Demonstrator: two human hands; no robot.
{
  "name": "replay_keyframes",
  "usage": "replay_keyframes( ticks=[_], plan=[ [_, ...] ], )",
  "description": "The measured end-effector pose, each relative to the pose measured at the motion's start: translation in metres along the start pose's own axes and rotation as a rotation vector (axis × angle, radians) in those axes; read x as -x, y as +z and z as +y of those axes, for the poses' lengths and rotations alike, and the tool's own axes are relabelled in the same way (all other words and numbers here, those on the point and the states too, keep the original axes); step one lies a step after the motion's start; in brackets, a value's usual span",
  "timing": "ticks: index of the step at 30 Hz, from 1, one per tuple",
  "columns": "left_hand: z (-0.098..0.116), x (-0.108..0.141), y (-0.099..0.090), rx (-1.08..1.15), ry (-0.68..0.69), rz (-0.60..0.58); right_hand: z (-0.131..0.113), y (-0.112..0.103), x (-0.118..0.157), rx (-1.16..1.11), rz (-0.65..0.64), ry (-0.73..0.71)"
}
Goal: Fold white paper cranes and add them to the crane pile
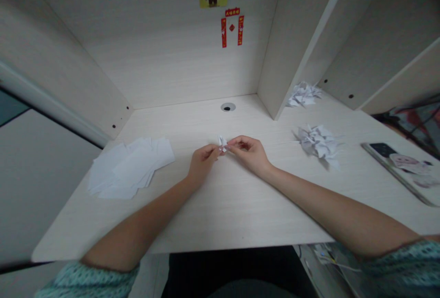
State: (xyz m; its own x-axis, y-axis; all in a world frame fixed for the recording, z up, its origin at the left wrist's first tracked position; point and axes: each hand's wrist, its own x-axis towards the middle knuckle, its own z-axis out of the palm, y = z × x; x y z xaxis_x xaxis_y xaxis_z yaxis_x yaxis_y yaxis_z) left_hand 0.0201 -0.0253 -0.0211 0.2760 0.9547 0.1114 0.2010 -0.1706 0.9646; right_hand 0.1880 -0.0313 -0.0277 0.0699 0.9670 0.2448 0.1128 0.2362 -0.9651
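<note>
A small folded paper point(222, 144) sits between the hands, on the person's side of the cable hole point(228, 107) (whether it touches the desk point(220, 215), I cannot tell). The left hand point(201, 162) pinches it with thumb and fingertips, and the right hand point(253, 153) pinches its other side. The desk's back edge runs just behind the hole; its front edge lies well toward the person. Desktop stretches leftward from the hole's near side to loose sheets point(130, 167), and rightward to a folded-paper pile point(319, 142), past an upright panel point(292, 50).
</note>
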Motion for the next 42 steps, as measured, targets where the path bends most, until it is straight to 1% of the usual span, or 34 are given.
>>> replay_keyframes(
  ticks=[3,7,10,12,17,22,26,29,32,38,42],
  plan=[
    [-0.0023,-0.0005,0.0001,-0.045,-0.007,0.017,-0.0018,-0.0009,0.0014,0.059,-0.01,-0.063],
    [-0.0053,-0.0018,-0.0004,-0.071,-0.023,0.019,-0.0023,-0.0023,0.0026,0.142,-0.029,-0.185],
    [-0.0059,-0.0025,-0.0012,-0.071,-0.016,0.002,-0.0023,-0.003,0.0024,0.14,-0.048,-0.26],
    [-0.006,-0.0028,-0.0014,-0.068,-0.022,0.0,-0.002,-0.0035,0.0019,0.13,-0.065,-0.281],
    [-0.0066,-0.0035,-0.0008,-0.074,-0.05,0.014,-0.0006,-0.0045,0.0009,0.126,-0.069,-0.297],
    [-0.0049,-0.0034,-0.0003,-0.038,-0.048,-0.005,-0.0012,-0.0038,0.0007,0.136,-0.086,-0.318],
    [-0.0024,-0.0025,0.0001,0.03,-0.039,-0.047,0.0005,-0.0017,0.0012,0.141,-0.091,-0.264],
    [-0.002,-0.0019,0.0001,0.032,-0.02,-0.036,0.0046,-0.0014,0.0017,0.143,-0.057,-0.207],
    [-0.0025,-0.0019,-0.0004,0.029,-0.013,-0.02,0.0071,-0.0029,0.0019,0.225,-0.061,-0.187],
    [-0.0015,-0.0019,-0.0009,0.028,-0.028,-0.019,0.0035,-0.0052,0.0015,0.289,-0.068,-0.229],
    [-0.001,-0.0021,0.0,-0.015,-0.02,-0.003,-0.0009,-0.0052,0.0028,0.315,-0.081,-0.284]
  ],
)
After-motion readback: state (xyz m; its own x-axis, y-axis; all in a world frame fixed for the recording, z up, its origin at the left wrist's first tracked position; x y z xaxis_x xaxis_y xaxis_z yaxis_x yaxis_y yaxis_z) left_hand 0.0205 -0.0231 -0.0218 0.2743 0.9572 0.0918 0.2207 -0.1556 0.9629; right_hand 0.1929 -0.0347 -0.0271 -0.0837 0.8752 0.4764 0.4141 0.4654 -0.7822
